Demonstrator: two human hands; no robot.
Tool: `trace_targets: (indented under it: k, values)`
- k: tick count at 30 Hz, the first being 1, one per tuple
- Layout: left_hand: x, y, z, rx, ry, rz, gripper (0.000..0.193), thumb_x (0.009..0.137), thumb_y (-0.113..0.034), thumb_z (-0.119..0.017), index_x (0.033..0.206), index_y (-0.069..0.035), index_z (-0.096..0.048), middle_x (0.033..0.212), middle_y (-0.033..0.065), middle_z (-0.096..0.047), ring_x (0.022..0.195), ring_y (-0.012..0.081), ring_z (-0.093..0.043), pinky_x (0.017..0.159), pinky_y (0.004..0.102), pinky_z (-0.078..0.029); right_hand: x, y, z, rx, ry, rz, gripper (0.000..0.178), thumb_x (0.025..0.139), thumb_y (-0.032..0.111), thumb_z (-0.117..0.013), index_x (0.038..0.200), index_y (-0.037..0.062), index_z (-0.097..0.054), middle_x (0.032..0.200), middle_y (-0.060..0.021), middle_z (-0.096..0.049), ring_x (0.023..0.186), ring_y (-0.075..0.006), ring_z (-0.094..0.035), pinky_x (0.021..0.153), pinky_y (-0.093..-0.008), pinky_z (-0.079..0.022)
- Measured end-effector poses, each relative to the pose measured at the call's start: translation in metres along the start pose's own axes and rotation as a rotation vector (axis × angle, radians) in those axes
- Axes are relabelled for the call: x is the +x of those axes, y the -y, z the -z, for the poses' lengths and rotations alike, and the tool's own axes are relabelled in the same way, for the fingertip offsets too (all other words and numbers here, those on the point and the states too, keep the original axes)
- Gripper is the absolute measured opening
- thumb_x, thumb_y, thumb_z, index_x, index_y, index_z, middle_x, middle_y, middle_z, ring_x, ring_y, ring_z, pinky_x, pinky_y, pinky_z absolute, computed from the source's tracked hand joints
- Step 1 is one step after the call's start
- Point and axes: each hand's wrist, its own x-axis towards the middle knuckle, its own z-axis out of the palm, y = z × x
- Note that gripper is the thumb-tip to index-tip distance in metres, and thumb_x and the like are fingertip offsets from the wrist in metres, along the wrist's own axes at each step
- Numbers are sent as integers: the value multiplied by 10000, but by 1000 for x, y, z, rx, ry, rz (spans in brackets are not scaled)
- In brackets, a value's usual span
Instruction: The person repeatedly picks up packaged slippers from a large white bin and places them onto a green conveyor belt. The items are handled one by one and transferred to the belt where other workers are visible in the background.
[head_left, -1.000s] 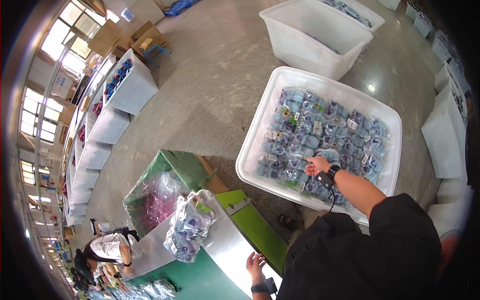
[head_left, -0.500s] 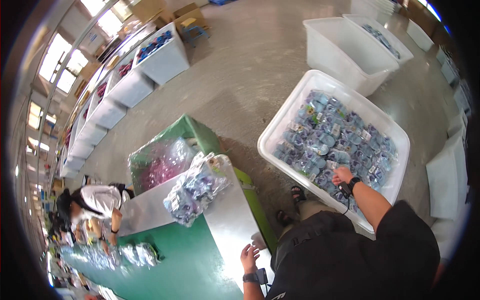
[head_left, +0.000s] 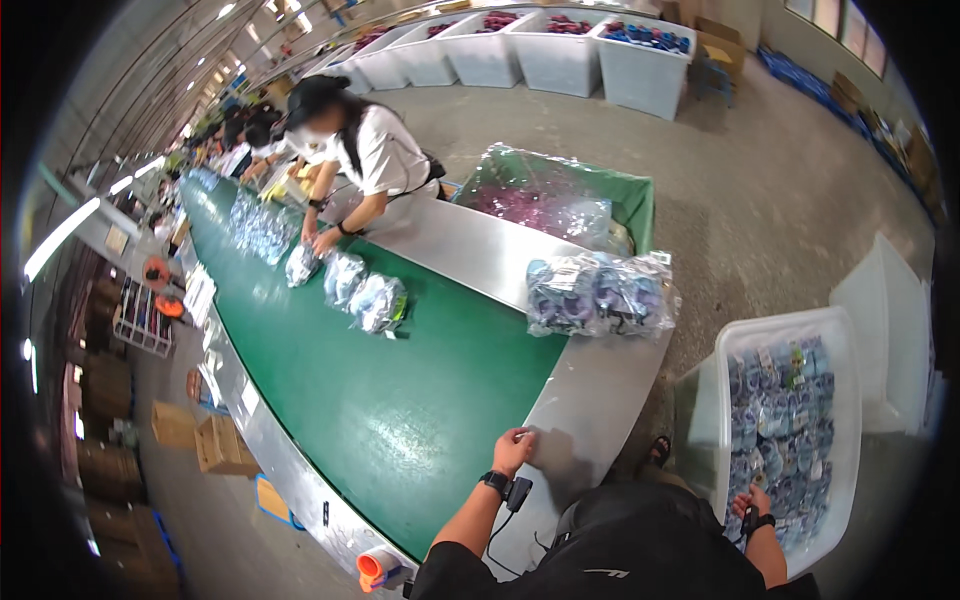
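My left hand point(head_left: 513, 451) hovers at the metal border of the green conveyor, fingers curled inward. A tiny pale spot shows at its fingertips, too small to name. Over the near side of a white bin point(head_left: 722, 420) is my right hand point(head_left: 753, 502), its fingers loosely apart with no package plainly in them. Rows of clear-wrapped packages with blue and purple items point(head_left: 790, 410) fill that bin. A pile of similar clear-wrapped packages point(head_left: 600, 295) rests on the conveyor's metal corner, beyond my left hand.
Across the green conveyor belt point(head_left: 400, 420), a co-worker point(head_left: 385, 150) handles silvery wrapped packages point(head_left: 375, 300). A green-lined container point(head_left: 630, 195) stands behind the metal ledge. White bins point(head_left: 645, 80) line the far side. An orange cup-like thing point(head_left: 375, 568) sits at the near edge.
My view has swung left toward the conveyor and the co-worker. My left hand has moved over the metal border with fingers more curled. My right hand remains at the bin.
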Motion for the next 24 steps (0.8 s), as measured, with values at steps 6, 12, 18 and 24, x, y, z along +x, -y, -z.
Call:
trace_targets:
  k: [6,12,18,24]
  values:
    - [4,13,-39,-334,63,153,269,932,-270,-626,976,-5,-643,814,91,-680,650,149,-664,529,246,-519,-49,53,-43,-152,101,150,335,903,331,-596,1162,127,-537,883,-114,-599,663,-258,-617,551,-383,-536]
    - [1,17,-52,-317,-17,69,281,948,-319,-602,928,-42,-645,842,97,-699,611,163,-673,514,262,-521,-59,78,-73,-218,213,194,264,905,307,-605,1115,156,-549,834,-85,-602,653,-247,-627,539,-382,-538]
    - [1,16,-48,-342,4,92,276,952,-299,-600,939,-25,-628,799,110,-697,581,164,-663,486,254,-501,-54,73,-90,-369,235,166,266,906,286,-598,1111,128,-538,831,-92,-591,642,-264,-625,522,-412,-549]
    - [2,15,-51,-342,-12,79,276,953,-298,-596,936,-25,-630,803,114,-699,566,171,-662,477,259,-504,-61,68,-88,-367,253,178,286,896,297,-612,1104,113,-541,862,-94,-597,658,-245,-636,536,-395,-558]
